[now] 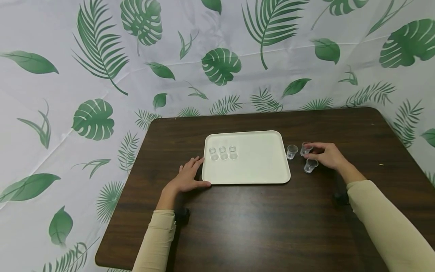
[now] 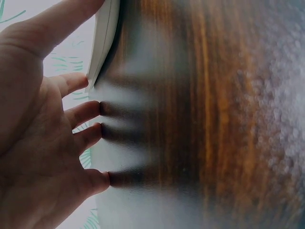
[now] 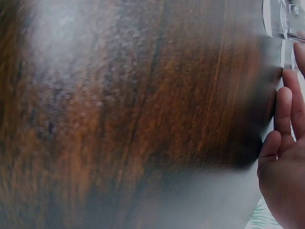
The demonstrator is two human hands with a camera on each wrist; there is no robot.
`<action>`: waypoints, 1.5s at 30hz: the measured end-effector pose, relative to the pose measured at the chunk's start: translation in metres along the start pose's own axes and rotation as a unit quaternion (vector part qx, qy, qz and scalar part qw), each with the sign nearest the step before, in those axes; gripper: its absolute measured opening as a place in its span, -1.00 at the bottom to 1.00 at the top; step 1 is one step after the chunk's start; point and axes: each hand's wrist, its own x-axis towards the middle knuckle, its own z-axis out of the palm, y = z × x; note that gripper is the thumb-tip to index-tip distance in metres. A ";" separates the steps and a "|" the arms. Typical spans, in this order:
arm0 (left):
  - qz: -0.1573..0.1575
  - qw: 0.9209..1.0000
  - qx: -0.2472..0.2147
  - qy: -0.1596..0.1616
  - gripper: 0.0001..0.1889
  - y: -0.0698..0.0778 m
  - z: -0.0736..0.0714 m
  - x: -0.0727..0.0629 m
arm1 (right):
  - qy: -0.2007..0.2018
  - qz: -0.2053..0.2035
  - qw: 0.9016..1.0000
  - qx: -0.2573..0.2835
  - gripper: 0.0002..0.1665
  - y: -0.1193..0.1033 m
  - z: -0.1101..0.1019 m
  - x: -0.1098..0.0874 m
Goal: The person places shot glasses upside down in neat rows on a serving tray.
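Note:
A cream tray [image 1: 258, 158] lies on the dark wooden table, with three small clear cups in a row at its left: one cup [image 1: 213, 153], a second cup [image 1: 223, 152] and a third cup [image 1: 233, 152]. My left hand [image 1: 187, 176] rests at the tray's left front corner, thumb and index finger against its rim, other fingertips on the table. Right of the tray, my right hand [image 1: 327, 155] pinches a clear cup [image 1: 305, 149] between thumb and index finger. Another clear cup [image 1: 292, 152] stands between that one and the tray, and one more clear cup [image 1: 310, 166] sits nearer me, below the thumb.
The brown wood-grain table [image 1: 258, 226] has rounded corners. Behind it and along the left hangs a white cloth [image 1: 190, 87] printed with green leaves. A small yellowish speck [image 1: 381, 164] lies on the table to the right of my right hand.

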 end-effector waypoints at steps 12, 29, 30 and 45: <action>0.010 1.000 -0.001 0.003 0.09 0.005 -0.002 0.000 | 0.035 0.001 0.999 0.009 -0.47 0.004 -0.002 -0.002; 0.006 1.000 0.004 0.000 0.09 0.005 -0.004 -0.002 | 0.127 0.067 0.990 0.016 -0.39 -0.024 -0.025 0.001; 0.007 1.000 0.005 0.000 0.09 0.005 -0.004 -0.002 | 0.137 0.062 0.988 0.021 -0.40 -0.027 -0.026 0.002; 0.007 1.000 -0.001 0.002 0.10 0.004 -0.001 -0.002 | 0.167 -0.024 0.986 -0.004 -0.52 -0.085 -0.018 0.018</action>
